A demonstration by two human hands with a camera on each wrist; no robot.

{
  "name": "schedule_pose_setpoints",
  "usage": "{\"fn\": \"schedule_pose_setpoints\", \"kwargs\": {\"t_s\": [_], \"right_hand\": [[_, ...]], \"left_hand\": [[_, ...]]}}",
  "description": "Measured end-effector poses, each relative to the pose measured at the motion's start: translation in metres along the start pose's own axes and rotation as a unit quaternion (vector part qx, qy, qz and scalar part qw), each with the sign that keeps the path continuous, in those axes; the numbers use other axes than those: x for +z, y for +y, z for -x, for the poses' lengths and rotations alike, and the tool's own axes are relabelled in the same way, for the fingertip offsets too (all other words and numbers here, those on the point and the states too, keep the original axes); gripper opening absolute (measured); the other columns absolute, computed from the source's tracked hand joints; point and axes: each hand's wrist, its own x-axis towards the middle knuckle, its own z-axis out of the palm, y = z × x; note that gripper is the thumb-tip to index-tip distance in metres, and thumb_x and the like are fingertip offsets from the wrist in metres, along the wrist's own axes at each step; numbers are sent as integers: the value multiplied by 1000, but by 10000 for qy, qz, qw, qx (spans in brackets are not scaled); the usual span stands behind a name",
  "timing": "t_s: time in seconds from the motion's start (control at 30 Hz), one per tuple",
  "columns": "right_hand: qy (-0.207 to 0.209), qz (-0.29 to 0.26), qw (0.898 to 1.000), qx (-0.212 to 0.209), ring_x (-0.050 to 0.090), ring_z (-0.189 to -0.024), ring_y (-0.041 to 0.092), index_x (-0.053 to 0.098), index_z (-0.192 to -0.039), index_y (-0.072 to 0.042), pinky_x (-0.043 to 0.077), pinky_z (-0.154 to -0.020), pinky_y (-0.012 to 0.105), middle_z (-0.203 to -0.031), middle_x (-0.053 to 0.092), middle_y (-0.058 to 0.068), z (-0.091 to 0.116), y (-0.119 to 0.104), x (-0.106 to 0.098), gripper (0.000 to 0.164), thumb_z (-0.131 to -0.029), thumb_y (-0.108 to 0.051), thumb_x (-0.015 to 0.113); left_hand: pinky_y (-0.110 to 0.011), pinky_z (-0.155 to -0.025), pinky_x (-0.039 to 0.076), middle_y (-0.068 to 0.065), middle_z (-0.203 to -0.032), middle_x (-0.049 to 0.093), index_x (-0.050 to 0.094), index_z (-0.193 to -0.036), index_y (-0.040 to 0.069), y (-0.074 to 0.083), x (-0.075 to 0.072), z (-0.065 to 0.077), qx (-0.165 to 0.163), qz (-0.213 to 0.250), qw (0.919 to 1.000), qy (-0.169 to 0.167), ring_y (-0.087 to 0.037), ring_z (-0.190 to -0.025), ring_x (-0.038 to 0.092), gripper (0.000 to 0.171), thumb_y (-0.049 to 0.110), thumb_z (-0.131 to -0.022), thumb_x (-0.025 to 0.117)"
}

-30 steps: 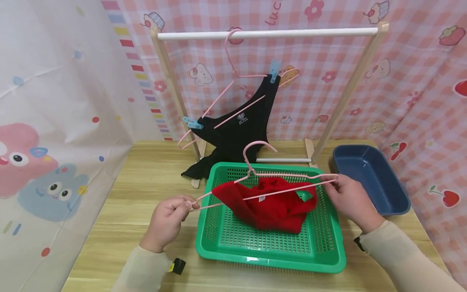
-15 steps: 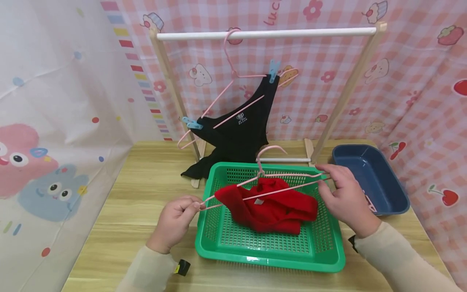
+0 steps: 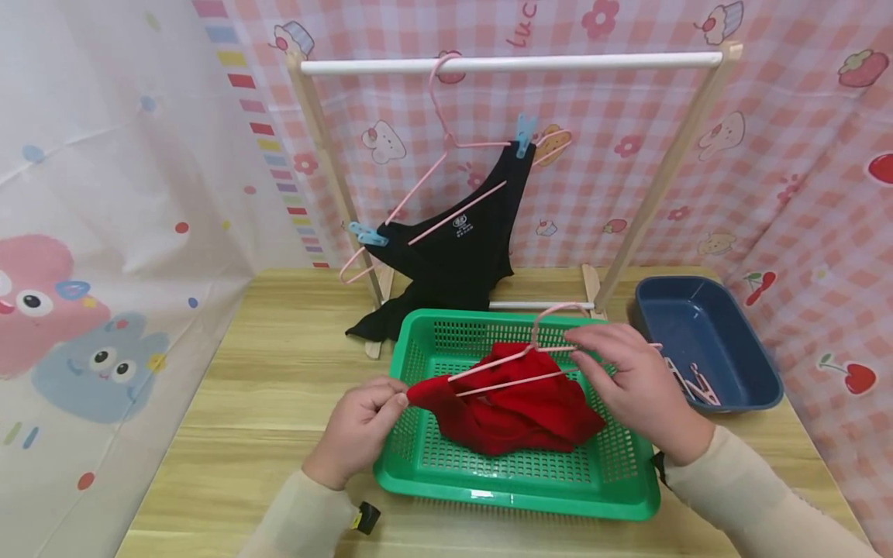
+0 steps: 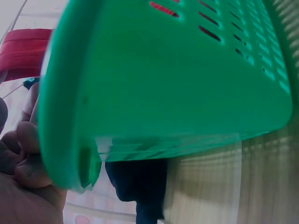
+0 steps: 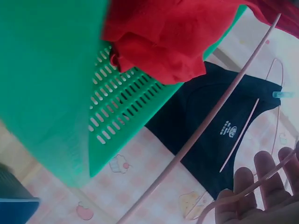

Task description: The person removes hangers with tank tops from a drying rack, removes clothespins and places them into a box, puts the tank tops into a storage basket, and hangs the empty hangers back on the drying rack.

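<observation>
In the head view a red garment (image 3: 519, 418) lies bunched in a green perforated basket (image 3: 481, 496). A thin pink hanger (image 3: 512, 381) runs into one edge of the cloth, its hook pointing up and right. At the basket's left rim, my left hand (image 3: 363, 426) pinches the garment's corner near the hanger's end, which the cloth covers. My right hand (image 3: 635, 384) holds the hanger's other arm, thumb below and fingers above. The right wrist view shows the hanger wire crossing its fingers (image 5: 268, 179). The basket wall hides most of the work in the left wrist view.
Behind the basket stands a wooden rack with a white rail (image 3: 516, 64). From it hangs a black garment (image 3: 463, 248) on another pink hanger, held by light blue clothespins (image 3: 525, 136). A dark blue basin (image 3: 711, 341) with pink clothespins (image 3: 700, 384) sits at right.
My right hand has slid inward along the hanger, from its right end toward the hook. The hanger has moved right, and the left hand has gone from the hanger's end to the garment's corner.
</observation>
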Motion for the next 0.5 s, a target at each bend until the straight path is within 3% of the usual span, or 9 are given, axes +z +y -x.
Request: {"fn": "schedule_pose_setpoints", "kwargs": {"t_s": [0.5], "right_hand": [[-102, 268, 9996, -15, 62, -117, 28, 78, -121, -11, 46, -97, 42, -123, 75, 7, -3, -16, 0, 33, -89, -5, 81]], "left_hand": [[-29, -76, 54, -5, -104, 73, 60, -66, 16, 4, 10, -1, -28, 108, 9998, -172, -14, -95, 64, 41, 6, -105, 60]]}}
